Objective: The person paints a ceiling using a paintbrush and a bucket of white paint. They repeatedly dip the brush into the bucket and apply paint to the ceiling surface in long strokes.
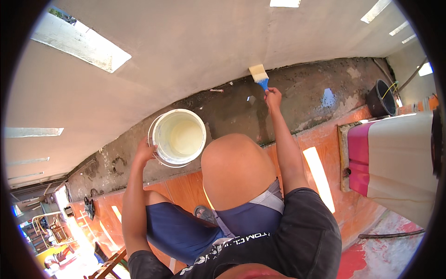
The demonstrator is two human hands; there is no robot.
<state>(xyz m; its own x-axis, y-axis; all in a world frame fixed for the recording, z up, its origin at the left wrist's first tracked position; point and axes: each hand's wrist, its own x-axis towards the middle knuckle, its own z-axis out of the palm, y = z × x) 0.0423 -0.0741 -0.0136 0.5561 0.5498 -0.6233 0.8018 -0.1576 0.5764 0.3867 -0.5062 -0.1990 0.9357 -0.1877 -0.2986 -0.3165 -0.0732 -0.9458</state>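
My right hand (273, 98) is closed round the blue handle of a wide paintbrush (259, 73). The brush's pale cream bristles are at the foot of the grey wall (195, 51), where it meets the wet dark floor; whether they touch the wall I cannot tell. On the left, my left hand (147, 151) grips the side of a white bucket (200, 123) by its rim and wire handle. Cream-coloured liquid (186, 138) covers the bucket's bottom. The bucket is left of my bare knee (239, 167).
A black bucket (381, 98) stands at the far right, near a large white-and-pink container (395, 158). Orange tiles (181, 186) border the rough concrete strip (297, 93). Slot openings (83, 44) pierce the wall. Dark footwear (89, 208) lies at the left. A hose (392, 235) lies at lower right.
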